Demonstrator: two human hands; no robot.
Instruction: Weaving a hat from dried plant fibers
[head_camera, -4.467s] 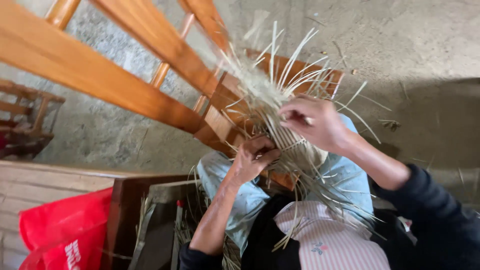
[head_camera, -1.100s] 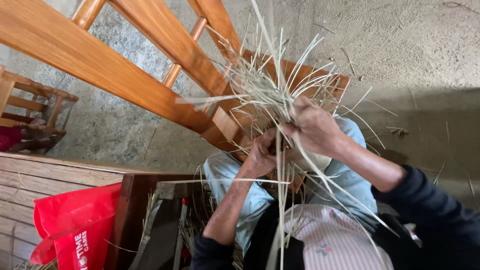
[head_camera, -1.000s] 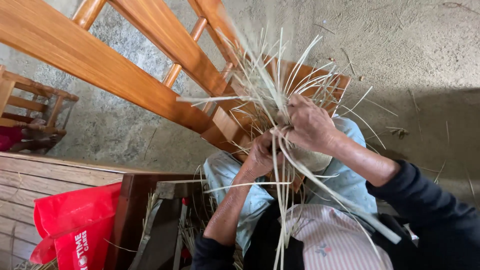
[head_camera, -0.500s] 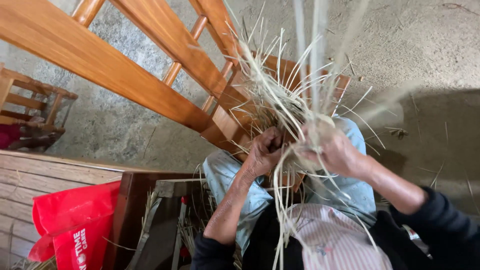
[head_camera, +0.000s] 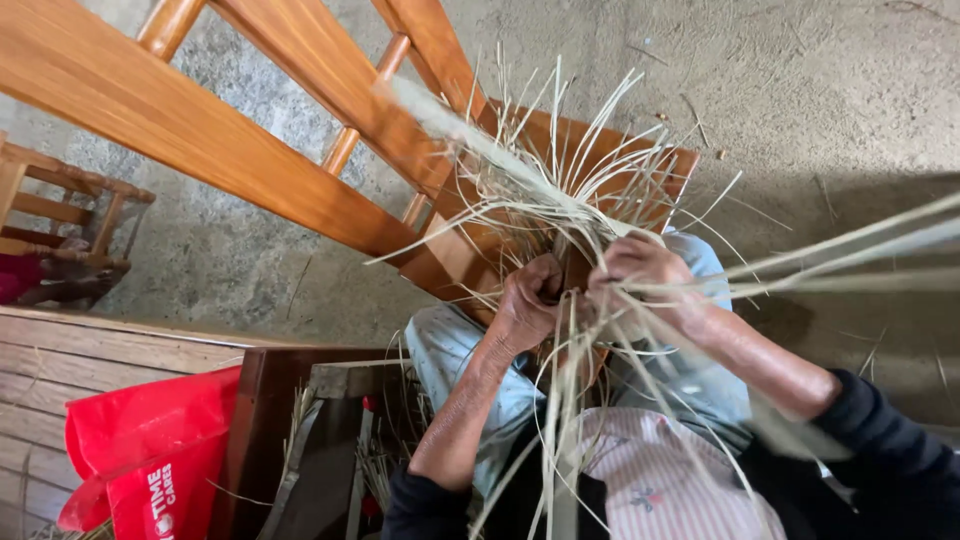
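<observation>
Strips (head_camera: 560, 190): over your lap, before the chair (head_camera: 300, 130). Your left hand (head_camera: 528, 305) and right hand (head_camera: 645, 280), apart a moment ago, now both grip the bundle's centre; several long strips seemingly swung out rightward.

Pale straw strips (head_camera: 560, 190); red bag (head_camera: 140, 460); pink-striped cloth (head_camera: 660, 480).

The scene is viewed from a single head-worn camera, directed steeply downward at the person's lap. The wooden chair (head_camera: 300, 150) is seen close, just beyond the lap, above the concrete floor (head_camera: 800, 90).
</observation>
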